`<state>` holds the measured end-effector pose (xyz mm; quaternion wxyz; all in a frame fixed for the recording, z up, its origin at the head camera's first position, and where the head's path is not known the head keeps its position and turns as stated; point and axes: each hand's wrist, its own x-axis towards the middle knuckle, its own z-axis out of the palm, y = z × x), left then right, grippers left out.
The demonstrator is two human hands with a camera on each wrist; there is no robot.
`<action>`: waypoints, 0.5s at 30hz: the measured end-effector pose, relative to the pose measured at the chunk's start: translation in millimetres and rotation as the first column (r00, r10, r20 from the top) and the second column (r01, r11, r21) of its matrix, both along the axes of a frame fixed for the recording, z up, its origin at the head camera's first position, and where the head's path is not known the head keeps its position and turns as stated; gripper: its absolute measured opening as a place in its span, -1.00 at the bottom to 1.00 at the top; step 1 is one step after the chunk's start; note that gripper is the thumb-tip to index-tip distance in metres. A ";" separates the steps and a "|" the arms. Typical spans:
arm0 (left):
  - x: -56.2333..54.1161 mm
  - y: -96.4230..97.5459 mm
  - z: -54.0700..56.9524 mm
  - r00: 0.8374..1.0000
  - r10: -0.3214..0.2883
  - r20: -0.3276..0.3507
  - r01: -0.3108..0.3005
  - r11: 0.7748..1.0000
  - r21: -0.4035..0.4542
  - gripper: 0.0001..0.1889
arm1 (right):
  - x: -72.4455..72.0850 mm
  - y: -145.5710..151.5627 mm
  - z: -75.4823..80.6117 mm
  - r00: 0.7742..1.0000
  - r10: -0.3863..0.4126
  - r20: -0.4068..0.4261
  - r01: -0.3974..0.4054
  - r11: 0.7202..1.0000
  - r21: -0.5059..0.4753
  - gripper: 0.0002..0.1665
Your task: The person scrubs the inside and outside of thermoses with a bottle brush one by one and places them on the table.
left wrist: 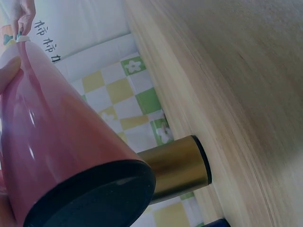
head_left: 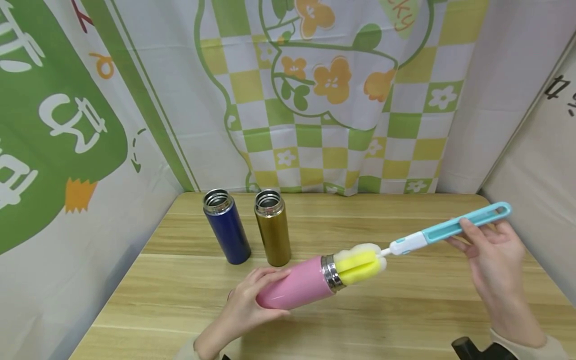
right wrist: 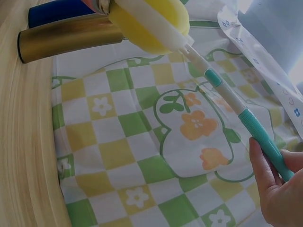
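My left hand point(head_left: 254, 297) grips a pink bottle point(head_left: 297, 284) round its body, tilted with its steel mouth toward the right. A bottle brush point(head_left: 450, 229) with a turquoise handle is pinched between the thumb and fingers of my right hand point(head_left: 497, 260). Its yellow and white sponge head point(head_left: 360, 263) sits partly inside the bottle's mouth, the rest bulging outside. In the left wrist view the pink bottle's dark base point(left wrist: 94, 198) faces the camera. The right wrist view shows the sponge point(right wrist: 156, 23) up close and the handle point(right wrist: 265, 142) in my fingers.
Behind the pink bottle, a blue bottle point(head_left: 228, 227) and a gold bottle point(head_left: 273, 229) stand uncapped on the wooden table point(head_left: 180, 295). A patterned cloth point(head_left: 324, 150) hangs along the table's back edge, with more printed cloth point(head_left: 148, 210) at the left side.
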<state>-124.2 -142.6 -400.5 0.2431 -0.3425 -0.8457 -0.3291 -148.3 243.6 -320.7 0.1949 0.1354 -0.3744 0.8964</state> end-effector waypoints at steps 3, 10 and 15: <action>-0.5 -0.5 0.2 1.000 -0.002 0.002 0.002 1.000 -0.001 -0.30 | -0.9 1.7 0.3 1.000 0.010 0.006 -0.010 1.000 -0.010 -0.77; -2.0 -3.7 -0.9 1.000 0.001 0.011 -0.001 1.000 -0.007 -0.29 | -4.6 11.2 1.3 1.000 -0.013 0.028 0.015 0.997 -0.080 -0.78; -3.0 -11.1 -1.8 1.000 0.025 -0.005 -0.025 1.000 0.005 -0.25 | -6.6 27.9 7.7 0.997 -0.079 0.003 0.079 0.989 -0.121 -0.80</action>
